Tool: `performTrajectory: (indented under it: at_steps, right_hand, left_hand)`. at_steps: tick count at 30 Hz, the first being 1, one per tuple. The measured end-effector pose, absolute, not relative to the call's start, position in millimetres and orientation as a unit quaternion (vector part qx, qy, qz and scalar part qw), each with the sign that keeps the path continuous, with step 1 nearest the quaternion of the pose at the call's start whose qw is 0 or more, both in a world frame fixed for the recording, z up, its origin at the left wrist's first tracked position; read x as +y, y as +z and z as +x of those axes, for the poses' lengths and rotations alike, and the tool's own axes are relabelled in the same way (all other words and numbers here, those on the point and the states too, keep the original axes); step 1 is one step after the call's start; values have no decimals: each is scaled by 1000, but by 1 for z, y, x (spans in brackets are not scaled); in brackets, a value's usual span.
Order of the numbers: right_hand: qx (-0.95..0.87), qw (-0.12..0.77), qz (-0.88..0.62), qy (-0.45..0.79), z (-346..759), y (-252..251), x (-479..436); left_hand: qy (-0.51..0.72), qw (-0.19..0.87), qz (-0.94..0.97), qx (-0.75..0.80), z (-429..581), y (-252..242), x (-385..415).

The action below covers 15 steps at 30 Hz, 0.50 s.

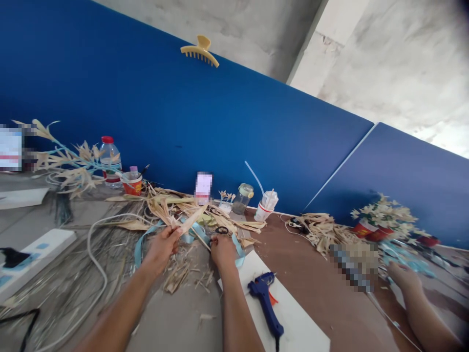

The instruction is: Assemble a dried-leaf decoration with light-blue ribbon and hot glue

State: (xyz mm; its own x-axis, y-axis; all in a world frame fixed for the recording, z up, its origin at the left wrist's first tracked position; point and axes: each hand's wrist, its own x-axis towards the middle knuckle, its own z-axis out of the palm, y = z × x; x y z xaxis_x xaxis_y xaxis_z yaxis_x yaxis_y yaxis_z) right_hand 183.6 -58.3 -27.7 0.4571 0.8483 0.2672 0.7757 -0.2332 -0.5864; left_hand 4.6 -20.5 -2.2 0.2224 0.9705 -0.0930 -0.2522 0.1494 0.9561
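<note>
My left hand (163, 249) pinches a pale strip of dried corn husk (193, 220), which points up and to the right. My right hand (223, 250) is closed at the black-handled scissors (222, 230); the handle loops show just beyond its fingers, and the blades are hard to make out. Light blue ribbon (200, 231) curls around both hands. Beyond them spreads a heap of dry husks (161, 203), with small husk scraps (178, 278) lying below. A blue glue gun (266, 298) rests on a white board (296, 322), right of my right forearm.
A white power strip (54, 249) and white cable (97, 264) lie at left. Along the blue partition (183, 122) stand a bottle (110, 164), a red cup (132, 185), a phone (203, 188), a glass jar (242, 199) and another cup (264, 210). Another person's hand (405, 278) is at right.
</note>
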Motion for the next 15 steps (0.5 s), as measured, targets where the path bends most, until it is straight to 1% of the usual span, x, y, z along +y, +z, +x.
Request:
performTrajectory:
  at_steps: [4,7,10,15]
  right_hand:
    - [-526,275,-804,31,181,-29,-60]
    - [-527,255,-810,37,180,-27,-60]
    - [-516,274,-810,37,181,-21,-60]
    - [-468,357,-808,0,183,-8,-61]
  left_hand:
    - [477,643,440,407,6,-1,-22]
    - [473,646,442,405,6,-1,-23]
    - [471,652,442,396,6,-2,-23]
    - [475,651,439,397,8,-2,-23]
